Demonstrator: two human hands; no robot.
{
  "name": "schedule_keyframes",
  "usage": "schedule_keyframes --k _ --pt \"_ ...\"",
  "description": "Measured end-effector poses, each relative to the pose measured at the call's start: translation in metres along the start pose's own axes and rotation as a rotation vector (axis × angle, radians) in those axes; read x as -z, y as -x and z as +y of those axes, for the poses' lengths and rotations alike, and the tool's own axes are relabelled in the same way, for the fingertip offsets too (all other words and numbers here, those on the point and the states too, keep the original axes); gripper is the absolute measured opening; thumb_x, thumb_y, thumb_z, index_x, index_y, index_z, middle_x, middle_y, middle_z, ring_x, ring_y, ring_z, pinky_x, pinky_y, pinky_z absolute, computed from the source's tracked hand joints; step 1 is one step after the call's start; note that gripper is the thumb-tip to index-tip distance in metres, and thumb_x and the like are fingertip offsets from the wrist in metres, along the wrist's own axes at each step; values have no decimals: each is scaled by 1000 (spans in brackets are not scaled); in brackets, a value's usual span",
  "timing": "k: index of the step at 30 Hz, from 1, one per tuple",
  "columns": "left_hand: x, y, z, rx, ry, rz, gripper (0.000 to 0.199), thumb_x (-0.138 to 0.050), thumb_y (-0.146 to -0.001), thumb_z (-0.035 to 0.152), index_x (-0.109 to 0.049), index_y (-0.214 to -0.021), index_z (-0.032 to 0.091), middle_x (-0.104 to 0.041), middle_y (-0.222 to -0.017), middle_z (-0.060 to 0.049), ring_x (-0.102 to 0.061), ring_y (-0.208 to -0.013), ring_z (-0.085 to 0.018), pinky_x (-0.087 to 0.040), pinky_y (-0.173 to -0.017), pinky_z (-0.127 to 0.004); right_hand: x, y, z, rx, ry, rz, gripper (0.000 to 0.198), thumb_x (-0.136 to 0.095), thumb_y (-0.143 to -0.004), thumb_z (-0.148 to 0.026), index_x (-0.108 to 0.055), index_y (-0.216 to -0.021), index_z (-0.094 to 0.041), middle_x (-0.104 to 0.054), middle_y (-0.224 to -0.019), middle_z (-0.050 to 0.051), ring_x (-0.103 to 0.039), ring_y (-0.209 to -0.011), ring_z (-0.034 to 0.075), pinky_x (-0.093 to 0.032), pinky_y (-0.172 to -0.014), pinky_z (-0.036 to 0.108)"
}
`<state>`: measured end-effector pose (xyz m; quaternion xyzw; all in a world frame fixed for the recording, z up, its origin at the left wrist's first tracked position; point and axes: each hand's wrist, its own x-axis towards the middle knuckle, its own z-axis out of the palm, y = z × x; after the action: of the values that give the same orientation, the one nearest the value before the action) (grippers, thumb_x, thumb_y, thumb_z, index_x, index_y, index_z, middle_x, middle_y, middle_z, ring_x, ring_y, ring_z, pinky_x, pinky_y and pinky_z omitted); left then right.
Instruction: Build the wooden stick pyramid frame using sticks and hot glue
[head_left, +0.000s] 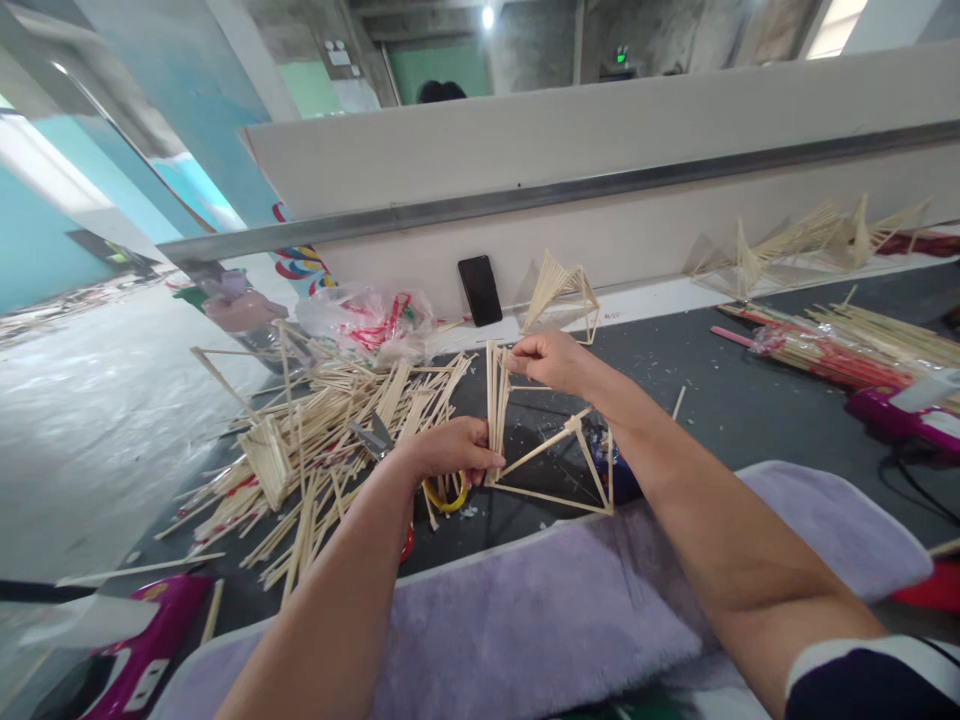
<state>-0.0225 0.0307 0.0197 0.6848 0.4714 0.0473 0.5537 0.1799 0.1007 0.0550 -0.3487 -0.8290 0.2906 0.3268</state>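
A frame of pale wooden sticks (556, 494) stands at the table's near edge, with a row of upright sticks (494, 405) along its left side. My left hand (459, 449) is closed around the lower end of that row. Higher up, my right hand (551, 362) pinches near the row's top; its fingertips partly hide what they grip. Left of my hands lies a heap of loose wooden sticks (330, 440). Scissors (373, 436) rest on the heap, and a yellow ring (447, 495) shows below my left hand.
Against the back ledge are a phone (480, 290), a finished-looking stick model (559, 290) and a plastic bag (375, 318). Purple glue guns (161, 640) lie at both sides. Bundled sticks (832, 345) sit at right. Purple fleece cloth (540, 610) covers the near edge.
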Motion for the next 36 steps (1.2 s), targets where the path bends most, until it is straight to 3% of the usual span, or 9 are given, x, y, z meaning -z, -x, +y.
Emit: schedule_keyframes --k 8,13,27,30,33,36 --pt "1 -2 -3 -13 9 1 21 -60 -71 33 -59 -78 13 -56 -62 1 -55 -53 -12 -45 -49 -23 -2 -1 -2 -18 5 16 30 -53 -77 -37 -45 -56 -17 -32 -51 -5 -29 -51 8 -24 -50 23" --pt "0 -2 -3 -6 -1 14 21 -60 -71 34 -59 -77 14 -56 -61 1 -54 -52 -12 -45 -49 -22 -2 0 -2 -39 35 9 26 -52 -77 -37 -51 -60 -16 -36 -52 -4 -31 -52 9 -25 -51 23" --pt "0 0 -1 17 0 42 20 -61 -71 33 -58 -77 14 -58 -59 1 -54 -49 -10 -43 -48 -20 5 2 0 91 104 -68 23 -60 -74 -37 -54 -65 -16 -42 -57 -4 -37 -55 9 -27 -53 24" --pt "1 -1 -2 15 38 35 21 -63 -70 33 -59 -79 14 -59 -59 1 -54 -48 -10 -44 -49 -21 8 2 4 88 41 -101 18 -59 -75 -35 -61 -72 -17 -52 -62 -2 -46 -59 12 -34 -56 24" --pt "1 1 -2 11 118 16 22 -66 -69 32 -59 -77 13 -61 -60 0 -57 -52 -11 -47 -53 -22 7 0 10 5 -95 -18 14 -59 -75 -25 -66 -86 -20 -65 -79 3 -59 -73 16 -43 -67 27" --pt "4 4 -2 -22 212 -11 22 -67 -70 32 -61 -78 12 -64 -64 -3 -60 -57 -12 -49 -58 -23 4 -3 15 -100 -155 103 13 -56 -75 -18 -68 -81 -18 -67 -75 4 -63 -69 17 -47 -67 29"
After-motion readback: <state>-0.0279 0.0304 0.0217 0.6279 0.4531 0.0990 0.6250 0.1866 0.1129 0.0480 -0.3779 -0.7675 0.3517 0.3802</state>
